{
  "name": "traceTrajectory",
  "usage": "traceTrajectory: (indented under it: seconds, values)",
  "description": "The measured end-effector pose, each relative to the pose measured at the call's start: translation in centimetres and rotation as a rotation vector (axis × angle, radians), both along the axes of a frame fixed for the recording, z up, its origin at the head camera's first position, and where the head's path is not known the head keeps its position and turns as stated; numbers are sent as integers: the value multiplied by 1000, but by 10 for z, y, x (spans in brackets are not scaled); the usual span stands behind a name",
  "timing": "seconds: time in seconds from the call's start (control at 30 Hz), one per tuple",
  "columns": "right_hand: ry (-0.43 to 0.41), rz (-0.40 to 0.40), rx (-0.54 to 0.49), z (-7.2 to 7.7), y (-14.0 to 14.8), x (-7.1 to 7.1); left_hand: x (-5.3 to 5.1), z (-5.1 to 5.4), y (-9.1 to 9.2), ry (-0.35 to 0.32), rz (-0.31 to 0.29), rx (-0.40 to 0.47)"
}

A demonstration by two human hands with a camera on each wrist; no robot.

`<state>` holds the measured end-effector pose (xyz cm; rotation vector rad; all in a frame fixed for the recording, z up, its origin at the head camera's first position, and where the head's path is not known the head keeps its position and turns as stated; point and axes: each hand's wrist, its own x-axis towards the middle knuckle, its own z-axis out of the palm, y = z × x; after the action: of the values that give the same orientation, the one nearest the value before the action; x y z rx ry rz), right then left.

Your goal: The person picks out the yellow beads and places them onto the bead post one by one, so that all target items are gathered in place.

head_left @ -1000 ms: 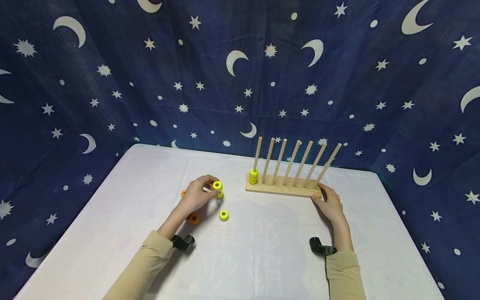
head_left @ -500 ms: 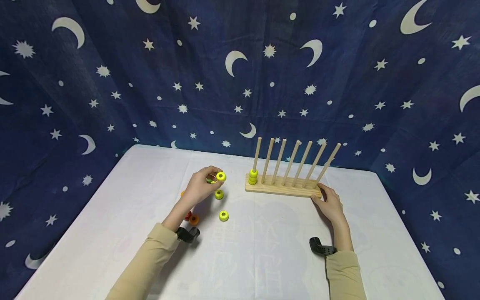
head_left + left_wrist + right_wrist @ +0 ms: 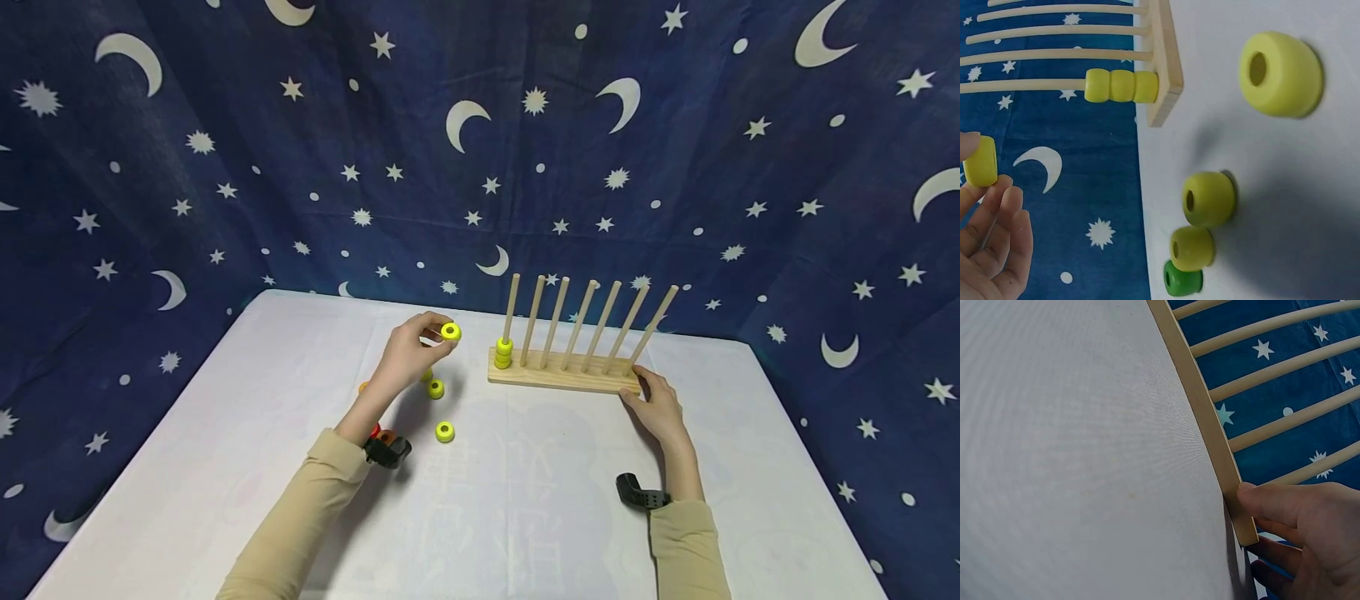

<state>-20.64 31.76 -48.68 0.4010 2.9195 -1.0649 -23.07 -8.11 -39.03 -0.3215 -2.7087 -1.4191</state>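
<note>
My left hand (image 3: 408,357) pinches a yellow bead (image 3: 982,164) between thumb and fingertips, raised above the table. Just to the right stands a wooden peg rack (image 3: 551,379) with a row of upright pegs. Its leftmost peg carries a stack of three yellow beads (image 3: 502,355); the other pegs are bare. My right hand (image 3: 660,412) grips the right end of the rack's base, thumb on the near side and fingers beyond it. Below the left hand lie loose yellow beads (image 3: 1210,200) and a green bead (image 3: 1183,282).
Another yellow bead (image 3: 445,433) lies nearer on the white-covered table (image 3: 570,508). A red bead (image 3: 375,430) and orange beads are partly hidden by the left wrist. A dark blue cloth (image 3: 420,125) with moons and stars hangs behind the table.
My left hand has moved up and to the right with the yellow bead, away from the loose beads and closer to the rack. The right hand stays on the base.
</note>
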Motion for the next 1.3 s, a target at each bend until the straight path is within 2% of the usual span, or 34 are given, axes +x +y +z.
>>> traceTrajectory:
  seconds: [0.3, 0.83, 1.3]
  values:
    - [-8, 6, 3, 1, 0, 0, -7, 11, 10, -15, 12, 27]
    - [-22, 11, 3, 3, 0, 2, -20, 30, 29, 82, -7, 95]
    - [-8, 16, 9, 3, 0, 2, -30, 44, 49, 125, -22, 150]
